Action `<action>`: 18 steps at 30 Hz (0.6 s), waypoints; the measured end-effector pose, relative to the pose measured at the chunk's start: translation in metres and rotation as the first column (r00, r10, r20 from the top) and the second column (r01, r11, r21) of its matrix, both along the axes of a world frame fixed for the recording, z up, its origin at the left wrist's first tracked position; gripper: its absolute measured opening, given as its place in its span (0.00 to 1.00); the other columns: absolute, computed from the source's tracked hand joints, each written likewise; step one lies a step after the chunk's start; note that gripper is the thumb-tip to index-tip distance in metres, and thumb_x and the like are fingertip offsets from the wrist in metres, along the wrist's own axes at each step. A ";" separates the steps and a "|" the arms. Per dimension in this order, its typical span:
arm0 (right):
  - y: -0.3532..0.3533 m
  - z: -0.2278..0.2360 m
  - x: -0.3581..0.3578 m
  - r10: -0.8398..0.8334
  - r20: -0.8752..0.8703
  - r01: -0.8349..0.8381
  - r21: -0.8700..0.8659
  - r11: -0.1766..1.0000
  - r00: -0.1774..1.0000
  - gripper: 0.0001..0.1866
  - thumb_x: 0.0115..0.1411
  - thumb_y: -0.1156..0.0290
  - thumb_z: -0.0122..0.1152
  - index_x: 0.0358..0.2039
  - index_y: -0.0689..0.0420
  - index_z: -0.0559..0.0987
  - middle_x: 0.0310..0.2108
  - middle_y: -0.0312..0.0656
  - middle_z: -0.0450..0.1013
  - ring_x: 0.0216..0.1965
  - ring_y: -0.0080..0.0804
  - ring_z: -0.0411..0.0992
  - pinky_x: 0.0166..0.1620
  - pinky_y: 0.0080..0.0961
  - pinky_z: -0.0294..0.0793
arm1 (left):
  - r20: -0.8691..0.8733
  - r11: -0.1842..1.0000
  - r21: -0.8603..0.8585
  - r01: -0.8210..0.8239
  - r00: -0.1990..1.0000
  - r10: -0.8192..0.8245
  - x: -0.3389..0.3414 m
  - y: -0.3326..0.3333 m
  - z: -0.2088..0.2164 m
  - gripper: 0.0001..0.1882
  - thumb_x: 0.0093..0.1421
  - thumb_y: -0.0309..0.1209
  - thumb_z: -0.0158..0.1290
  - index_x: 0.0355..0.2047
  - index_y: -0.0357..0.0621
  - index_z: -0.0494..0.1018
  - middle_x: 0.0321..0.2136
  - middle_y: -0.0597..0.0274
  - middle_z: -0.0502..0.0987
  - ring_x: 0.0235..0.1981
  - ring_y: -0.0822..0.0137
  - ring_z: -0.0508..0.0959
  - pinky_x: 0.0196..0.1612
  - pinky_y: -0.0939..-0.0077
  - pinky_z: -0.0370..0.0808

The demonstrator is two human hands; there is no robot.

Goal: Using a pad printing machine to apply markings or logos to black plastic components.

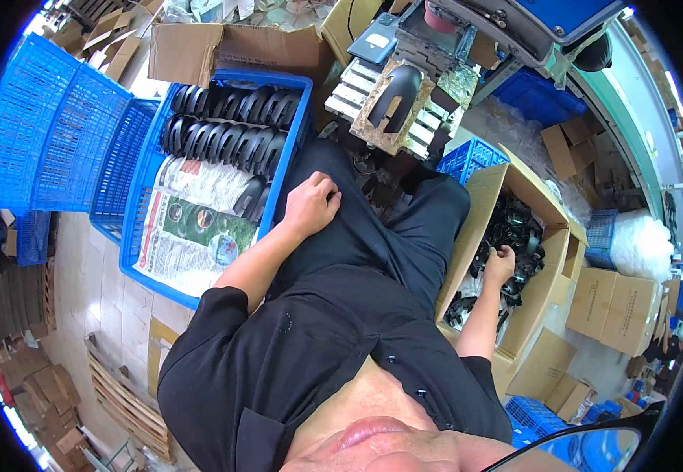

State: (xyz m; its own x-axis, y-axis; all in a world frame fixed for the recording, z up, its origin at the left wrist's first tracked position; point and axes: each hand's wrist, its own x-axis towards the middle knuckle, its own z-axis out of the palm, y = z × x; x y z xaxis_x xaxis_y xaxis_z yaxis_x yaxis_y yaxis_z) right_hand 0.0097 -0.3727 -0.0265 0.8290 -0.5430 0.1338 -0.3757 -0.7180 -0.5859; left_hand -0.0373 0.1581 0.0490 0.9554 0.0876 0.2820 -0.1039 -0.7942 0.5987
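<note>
My left hand (310,206) rests on my thigh, its fingers curled in a loose fist with nothing visible in them. Beside it stands a blue plastic crate (131,250) holding rows of curved black plastic shells (219,141) on newspaper (192,228). On the right, my right hand (500,266) reaches into an open cardboard box (467,236) heaped with small black plastic parts (515,228). Its fingers are pinched on one of these parts, whose exact shape is unclear. Ahead of my knees, one black shell (401,86) sits on a wooden fixture (377,118).
The fixture lies on a slatted machine table (347,96), with a blue-grey flat device (373,41) behind it. An empty blue crate (58,134) leans at the far left. A small blue basket (471,157) and closed cartons (613,309) stand on the right. A wooden pallet (125,393) lies at lower left.
</note>
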 end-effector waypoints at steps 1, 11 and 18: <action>-0.004 0.004 -0.004 -0.028 0.029 0.028 0.016 0.999 0.999 0.17 0.57 0.71 0.76 0.47 0.60 0.85 0.34 0.41 0.83 0.36 0.34 0.80 0.46 0.33 0.80 | -0.008 1.000 0.000 0.001 1.000 -0.001 0.000 -0.001 0.000 0.06 0.60 0.33 0.64 0.32 0.44 0.81 0.36 0.56 0.80 0.38 0.51 0.84 0.42 0.57 0.82; 0.019 0.121 0.004 -0.026 0.517 -0.437 0.749 0.498 0.856 0.19 0.63 0.80 0.65 0.56 0.65 0.80 0.43 0.41 0.80 0.42 0.29 0.78 0.46 0.28 0.78 | -0.128 0.903 -0.403 0.148 0.968 -0.216 -0.002 -0.038 0.056 0.18 0.61 0.35 0.67 0.49 0.41 0.80 0.39 0.55 0.81 0.35 0.59 0.84 0.42 0.65 0.82; 0.168 0.150 -0.017 0.339 0.489 -0.302 0.826 -0.476 0.804 0.23 0.71 0.64 0.65 0.58 0.68 0.77 0.49 0.45 0.78 0.49 0.31 0.79 0.54 0.31 0.81 | 0.001 0.491 -0.778 0.392 0.783 -0.622 -0.003 -0.077 0.113 0.49 0.58 0.35 0.75 0.75 0.42 0.60 0.64 0.52 0.68 0.56 0.63 0.76 0.53 0.68 0.81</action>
State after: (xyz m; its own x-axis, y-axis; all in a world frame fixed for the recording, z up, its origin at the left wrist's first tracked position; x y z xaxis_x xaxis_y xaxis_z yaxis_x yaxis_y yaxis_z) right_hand -0.0069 -0.2046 0.1236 0.8990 0.4306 -0.0804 -0.3853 0.6898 -0.6129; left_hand -0.0406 0.0808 0.1617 0.9185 -0.3798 0.1104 -0.1032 0.0393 0.9939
